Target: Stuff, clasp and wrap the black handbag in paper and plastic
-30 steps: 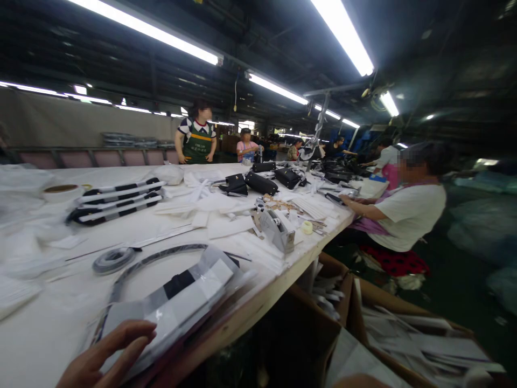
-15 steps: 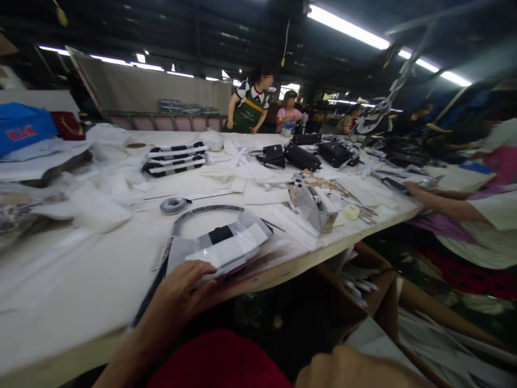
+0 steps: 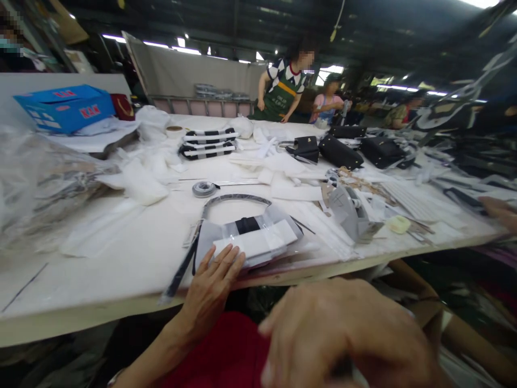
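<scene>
A handbag (image 3: pixel 246 225) wrapped in grey-white foam and clear film lies at the table's front edge, its wrapped strap (image 3: pixel 236 198) looping behind it and trailing down to the left. On the bag's front is a white sheet (image 3: pixel 262 241). My left hand (image 3: pixel 218 272) rests flat on the bag's lower left, fingers spread. Close to the camera, over the table's front edge, my right hand (image 3: pixel 343 328) is large and blurred with curled fingers; what it may hold is hidden.
A tape dispenser (image 3: pixel 349 210) stands right of the bag, a tape roll (image 3: pixel 204 188) behind it. Black bags (image 3: pixel 341 152) lie farther back. A blue box (image 3: pixel 67 109) is at left. A co-worker (image 3: pixel 283 89) stands across the table (image 3: pixel 121 264); another person's hand (image 3: pixel 498 210) is at right.
The view has turned, so the table's things sit farther right. My right hand has risen into view. My left hand stays on the bag, its fingers now more spread.
</scene>
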Demonstrator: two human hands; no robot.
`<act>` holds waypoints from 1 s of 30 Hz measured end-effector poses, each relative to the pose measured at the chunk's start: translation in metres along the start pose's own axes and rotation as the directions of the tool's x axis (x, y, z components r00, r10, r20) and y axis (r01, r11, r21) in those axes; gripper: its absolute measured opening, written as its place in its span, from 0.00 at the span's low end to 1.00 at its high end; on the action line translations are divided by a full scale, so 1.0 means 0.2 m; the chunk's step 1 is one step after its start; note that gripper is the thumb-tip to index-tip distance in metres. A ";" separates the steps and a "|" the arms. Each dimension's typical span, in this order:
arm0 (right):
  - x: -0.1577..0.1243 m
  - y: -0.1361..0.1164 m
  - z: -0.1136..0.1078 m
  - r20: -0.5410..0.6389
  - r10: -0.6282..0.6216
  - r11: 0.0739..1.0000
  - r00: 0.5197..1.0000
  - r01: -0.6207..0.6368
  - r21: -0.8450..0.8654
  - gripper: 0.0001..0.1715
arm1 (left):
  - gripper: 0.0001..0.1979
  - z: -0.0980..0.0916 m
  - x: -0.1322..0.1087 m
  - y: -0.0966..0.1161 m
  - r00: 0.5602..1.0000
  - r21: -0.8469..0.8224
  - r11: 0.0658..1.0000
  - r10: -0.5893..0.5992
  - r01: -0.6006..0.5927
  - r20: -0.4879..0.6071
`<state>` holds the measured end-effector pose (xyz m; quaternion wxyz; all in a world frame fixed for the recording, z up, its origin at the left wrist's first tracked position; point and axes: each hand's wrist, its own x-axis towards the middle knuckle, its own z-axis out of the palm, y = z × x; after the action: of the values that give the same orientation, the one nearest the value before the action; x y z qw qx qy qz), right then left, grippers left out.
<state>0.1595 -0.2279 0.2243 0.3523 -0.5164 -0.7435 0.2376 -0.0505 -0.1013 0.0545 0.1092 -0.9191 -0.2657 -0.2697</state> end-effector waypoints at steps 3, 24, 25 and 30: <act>0.17 0.13 0.07 -0.055 0.017 1.000 0.998 -0.018 -0.021 0.15 | 0.22 -0.01 0.00 0.00 1.000 -0.006 1.000 0.017 -0.017 0.019; 0.47 0.82 0.33 0.104 -0.017 0.664 0.994 0.089 -0.742 0.35 | 0.30 -0.04 0.22 -0.26 0.984 0.007 0.997 -0.076 0.076 0.158; 0.50 0.81 0.32 0.096 -0.013 0.663 0.995 0.081 -0.744 0.36 | 0.31 -0.02 0.26 -0.29 0.985 0.025 0.996 -0.084 0.081 0.151; 0.53 0.91 0.34 0.120 0.071 0.669 0.990 0.042 -0.742 0.39 | 0.36 0.13 0.31 -0.40 0.947 0.117 0.977 -0.204 0.179 0.247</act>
<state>0.1937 -0.0630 0.0804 0.0573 -0.6030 -0.7942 -0.0476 -0.0392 0.0013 0.0722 0.0897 -0.9100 -0.3780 -0.1448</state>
